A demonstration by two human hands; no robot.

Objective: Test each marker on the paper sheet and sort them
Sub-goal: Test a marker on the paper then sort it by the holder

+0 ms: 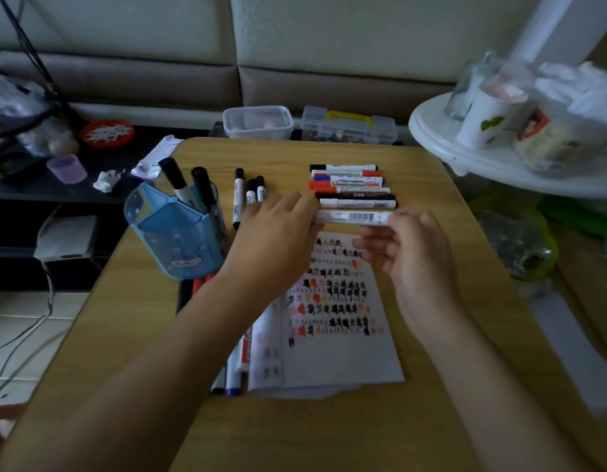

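A white marker with a barcode (351,217) lies level between my hands, above the top of the paper sheet (332,338). My left hand (278,229) grips its left end and my right hand (411,247) grips its right end. The sheet is covered with rows of black and red test marks. A row of several markers (351,185) lies stacked side by side just beyond the held one. Three black-capped markers (249,195) lie left of my left hand. A blue pen holder (174,229) holds two black-capped markers. More markers (232,369) lie along the sheet's left edge.
The wooden table (448,403) carries everything. Two clear plastic boxes (257,122) stand past its far edge. A white round stand (499,158) with cups and jars overhangs the right side. A dark low shelf with clutter sits at the left.
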